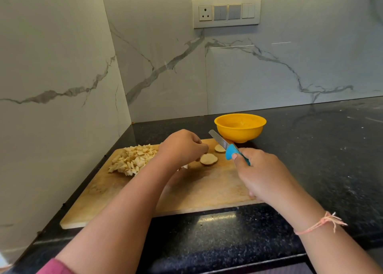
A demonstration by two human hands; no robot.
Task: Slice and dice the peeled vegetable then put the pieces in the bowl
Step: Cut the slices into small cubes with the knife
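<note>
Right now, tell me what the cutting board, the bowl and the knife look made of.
Cutting board: looks like wood, matte pale tan with worn, stained patches. Bowl: probably plastic, uniform yellow-orange with a soft sheen. Knife: blade looks like metal, grey and reflective; handle likely plastic, solid bright blue.

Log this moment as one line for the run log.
left hand at slice | right hand grips knife | second slice behind | dice heaped on board | bowl: no pieces seen
</note>
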